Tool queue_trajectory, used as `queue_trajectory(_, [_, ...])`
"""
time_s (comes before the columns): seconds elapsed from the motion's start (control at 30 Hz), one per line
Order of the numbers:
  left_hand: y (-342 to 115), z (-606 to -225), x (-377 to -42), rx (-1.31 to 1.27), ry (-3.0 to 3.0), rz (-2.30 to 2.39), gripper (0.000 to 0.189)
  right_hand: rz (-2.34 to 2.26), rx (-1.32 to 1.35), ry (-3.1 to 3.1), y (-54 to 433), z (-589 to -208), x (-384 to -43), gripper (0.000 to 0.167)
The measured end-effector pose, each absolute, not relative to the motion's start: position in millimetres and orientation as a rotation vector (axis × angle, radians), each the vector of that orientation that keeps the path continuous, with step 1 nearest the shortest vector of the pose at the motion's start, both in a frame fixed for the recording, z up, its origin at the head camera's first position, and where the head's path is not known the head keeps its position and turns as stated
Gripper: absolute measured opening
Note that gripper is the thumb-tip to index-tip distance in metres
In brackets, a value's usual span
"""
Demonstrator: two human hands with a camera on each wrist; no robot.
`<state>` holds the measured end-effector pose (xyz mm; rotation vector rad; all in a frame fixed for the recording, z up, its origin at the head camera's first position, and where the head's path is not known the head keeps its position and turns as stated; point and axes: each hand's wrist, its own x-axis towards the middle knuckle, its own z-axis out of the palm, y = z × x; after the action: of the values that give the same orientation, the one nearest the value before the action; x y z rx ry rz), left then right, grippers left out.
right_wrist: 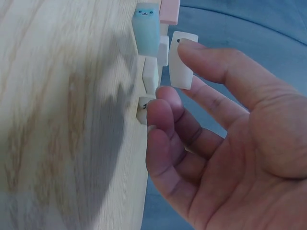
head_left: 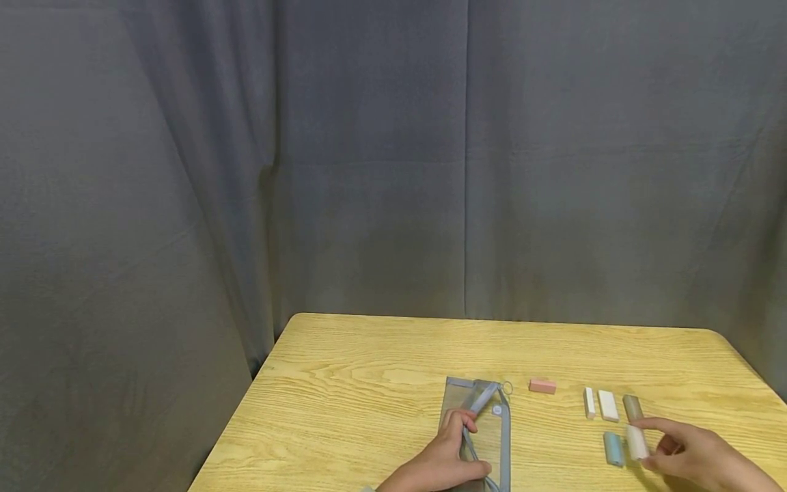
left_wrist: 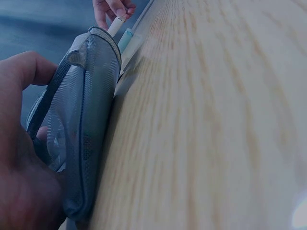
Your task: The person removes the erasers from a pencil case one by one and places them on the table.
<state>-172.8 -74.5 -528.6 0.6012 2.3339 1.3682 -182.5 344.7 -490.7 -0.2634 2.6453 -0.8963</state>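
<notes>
A grey mesh zip pouch (head_left: 505, 444) lies on the table, and my left hand (head_left: 438, 456) grips its zipped edge with the thumb and curled fingers. In the left wrist view the zip opening gapes beside the thumb. Off to the right, my right hand (head_left: 695, 451) pinches a white eraser (right_wrist: 181, 62) between thumb and fingertips. This eraser has a small dark mark near its top and is held up off the table. Beside it in the head view stands a light blue eraser (head_left: 613, 448), which shows a little printed face in the right wrist view.
Behind the right hand are a grey-brown eraser (head_left: 631, 406), a flat white eraser (head_left: 608, 406) and a narrow white one (head_left: 589, 403). A pink eraser (head_left: 542, 386) lies between these and the pouch. Grey curtains (head_left: 369, 164) hang behind the wooden table (head_left: 344, 383).
</notes>
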Motion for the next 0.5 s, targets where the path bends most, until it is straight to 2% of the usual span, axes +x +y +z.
queue_trajectory(0.5, [-73.3, -529.0, -173.3, 0.571, 2.328, 1.38, 0.047, -0.885, -0.18, 2.595, 355.5, -497.3, -184.6, 0.061])
